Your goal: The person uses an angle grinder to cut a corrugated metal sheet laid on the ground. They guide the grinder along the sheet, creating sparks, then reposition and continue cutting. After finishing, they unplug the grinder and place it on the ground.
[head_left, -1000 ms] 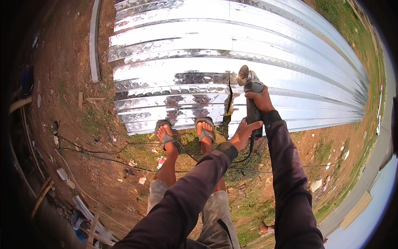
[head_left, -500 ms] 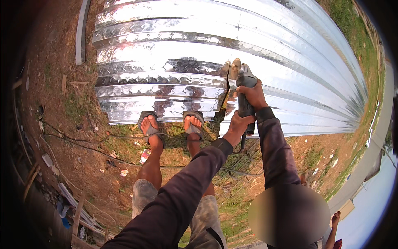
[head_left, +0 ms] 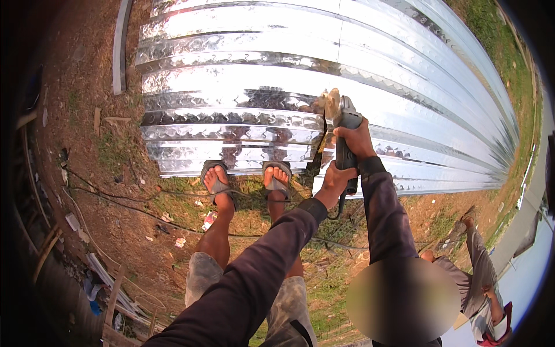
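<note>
Left hand (head_left: 335,179) and right hand (head_left: 357,141) both wrapped around angle grinder (head_left: 343,154), left at rear, disc (head_left: 332,106) just ahead of them at far end of slit (head_left: 320,143) in shiny ribbed metal sheet (head_left: 231,78) spreading forward and sideways, littered dirt (head_left: 167,260) and patchy grass (head_left: 330,294) behind.

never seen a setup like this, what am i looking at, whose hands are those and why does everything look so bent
There is no robot here, just a person working bare-handed. The picture comes from a fisheye camera worn on their head, looking down, so straight edges bend. The left hand grips the rear of a grey angle grinder; the right hand holds it nearer the disc. Beneath lies shiny ribbed sheet metal, with a dark slit running from its near edge toward the disc.
</note>
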Demonstrator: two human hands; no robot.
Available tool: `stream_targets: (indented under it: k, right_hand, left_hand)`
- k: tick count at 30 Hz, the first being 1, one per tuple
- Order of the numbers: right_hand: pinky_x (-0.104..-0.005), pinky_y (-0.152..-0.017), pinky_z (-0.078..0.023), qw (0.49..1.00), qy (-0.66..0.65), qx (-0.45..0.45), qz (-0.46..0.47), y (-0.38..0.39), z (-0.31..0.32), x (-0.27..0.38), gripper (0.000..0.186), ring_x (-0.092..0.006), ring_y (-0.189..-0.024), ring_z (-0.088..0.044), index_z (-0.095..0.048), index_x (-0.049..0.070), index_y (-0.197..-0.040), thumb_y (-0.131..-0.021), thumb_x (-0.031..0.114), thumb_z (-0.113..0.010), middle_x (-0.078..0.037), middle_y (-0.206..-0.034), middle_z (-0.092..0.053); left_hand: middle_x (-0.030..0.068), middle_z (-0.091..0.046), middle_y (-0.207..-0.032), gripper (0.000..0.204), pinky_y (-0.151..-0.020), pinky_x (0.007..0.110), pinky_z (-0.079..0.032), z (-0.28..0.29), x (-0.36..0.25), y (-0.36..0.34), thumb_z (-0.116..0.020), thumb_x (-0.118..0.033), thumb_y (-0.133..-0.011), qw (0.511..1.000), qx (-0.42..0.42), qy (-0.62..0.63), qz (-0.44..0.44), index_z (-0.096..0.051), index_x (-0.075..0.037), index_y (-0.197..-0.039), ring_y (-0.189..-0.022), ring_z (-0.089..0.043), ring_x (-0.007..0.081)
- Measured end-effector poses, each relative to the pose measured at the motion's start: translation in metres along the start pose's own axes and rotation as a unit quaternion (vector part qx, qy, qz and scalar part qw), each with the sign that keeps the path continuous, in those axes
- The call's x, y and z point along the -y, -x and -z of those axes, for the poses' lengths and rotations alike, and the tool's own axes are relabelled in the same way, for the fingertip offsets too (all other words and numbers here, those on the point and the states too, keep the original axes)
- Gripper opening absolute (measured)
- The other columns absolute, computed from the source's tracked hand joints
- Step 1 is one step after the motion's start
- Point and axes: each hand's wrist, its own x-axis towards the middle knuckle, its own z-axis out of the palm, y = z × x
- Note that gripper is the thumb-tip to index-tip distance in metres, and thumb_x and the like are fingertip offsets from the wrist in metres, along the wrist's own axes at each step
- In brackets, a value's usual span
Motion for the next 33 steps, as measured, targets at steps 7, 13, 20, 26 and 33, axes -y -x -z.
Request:
stream_targets:
  k: [7, 13, 20, 26, 33]
  right_hand:
    - [-0.0327, -0.069, -0.054, 1.0, 0.007, -0.019, 0.001, 0.001, -0.001, 0.001, 0.084, -0.0206, -0.08, -0.062, -0.031, -0.011, -0.13, -0.066, 0.012, -0.081, -0.016, -0.1, -0.06]
    - [-0.038, -0.089, -0.052, 0.998, 0.048, 0.003, -0.048, 0.002, 0.003, 0.014, 0.095, -0.0333, -0.105, -0.063, -0.028, -0.006, -0.139, -0.064, 0.022, -0.08, -0.025, -0.118, -0.059]
    - [-0.0386, -0.09, -0.051, 0.999, 0.029, 0.003, -0.032, -0.001, 0.004, 0.02, 0.095, -0.0346, -0.106, -0.062, -0.029, -0.006, -0.137, -0.062, 0.023, -0.08, -0.026, -0.117, -0.059]
    - [-0.0385, -0.089, -0.052, 0.998, 0.03, 0.005, -0.046, -0.005, 0.004, 0.02, 0.095, -0.0345, -0.104, -0.063, -0.031, -0.006, -0.136, -0.061, 0.024, -0.08, -0.026, -0.116, -0.06]
    - [-0.0386, -0.087, -0.052, 0.999, 0.044, 0.001, -0.019, -0.01, 0.009, 0.027, 0.095, -0.0334, -0.101, -0.064, -0.03, -0.006, -0.137, -0.062, 0.023, -0.08, -0.025, -0.114, -0.06]
  left_hand:
    - [0.0076, -0.063, -0.076, 0.025, -0.042, 0.034, -0.051, 0.001, -0.002, -0.003, -0.069, -0.009, -0.079, 0.999, 0.009, -0.011, 0.029, -0.058, -0.001, -0.099, -0.055, -0.061, 0.0176]
    - [0.0067, -0.065, -0.074, 0.015, -0.042, 0.031, -0.051, 0.001, 0.004, -0.005, -0.069, -0.013, -0.082, 1.0, 0.009, -0.01, 0.013, -0.065, -0.001, -0.091, -0.054, -0.062, 0.016]
    - [0.0067, -0.065, -0.072, 0.019, -0.042, 0.032, -0.049, -0.003, -0.003, -0.006, -0.073, -0.014, -0.079, 1.0, 0.003, 0.019, 0.008, -0.065, -0.001, -0.09, -0.052, -0.061, 0.0163]
    - [0.0058, -0.065, -0.072, 0.02, -0.043, 0.031, -0.049, -0.003, -0.002, -0.01, -0.072, -0.016, -0.079, 1.0, 0.006, 0.011, 0.01, -0.065, -0.001, -0.09, -0.054, -0.061, 0.0155]
    - [0.0062, -0.064, -0.074, 0.026, -0.044, 0.031, -0.05, -0.012, -0.005, -0.014, -0.073, -0.019, -0.079, 0.999, 0.008, 0.034, -0.013, -0.062, -0.002, -0.094, -0.057, -0.061, 0.0163]
